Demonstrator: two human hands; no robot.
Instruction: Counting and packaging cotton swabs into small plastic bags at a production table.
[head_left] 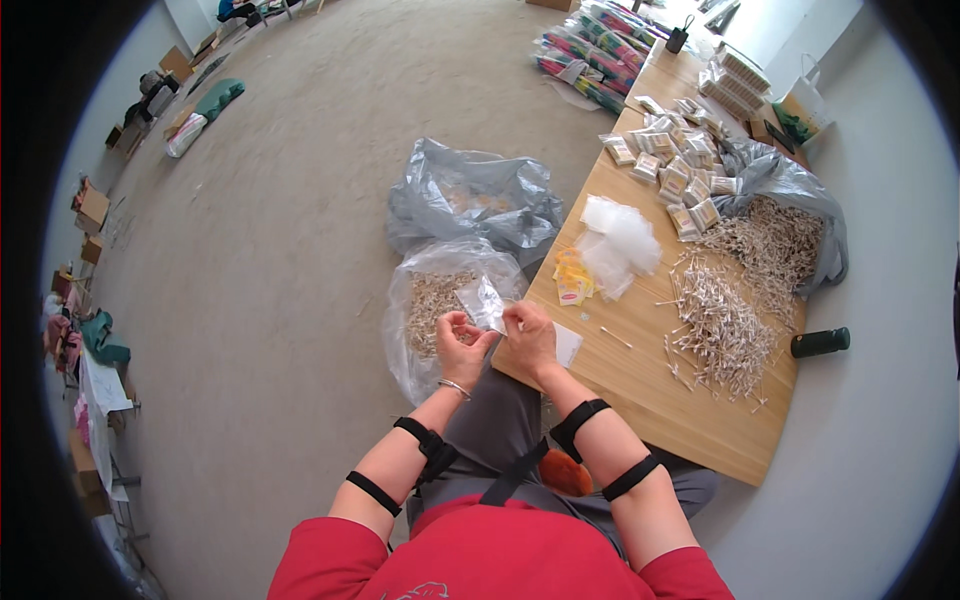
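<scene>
Over the near left corner of the table, my two hands meet at a small see-through plastic bag (pixel 482 301). My left hand (pixel 463 352) is closed, thumb and fingers pinching the bag's lower edge. My right hand (pixel 531 336) grips the bag's right side between thumb and fingers. Whatever the bag may contain is too small to make out. Below it on the floor stands a large see-through sack (pixel 400 345) of cotton swabs. A white card (pixel 568 345) lies beside my right wrist, and one loose cotton swab (pixel 617 338) rests to its right.
On the wooden table (pixel 720 440) lie yellow cards (pixel 572 280), flat plastic bags (pixel 617 245), loose cotton swabs (pixel 725 330) and filled packets (pixel 680 165). A grey sack (pixel 830 235) spills swabs at right, near a dark green bottle (pixel 820 342). Another grey sack (pixel 470 190) sits on the floor.
</scene>
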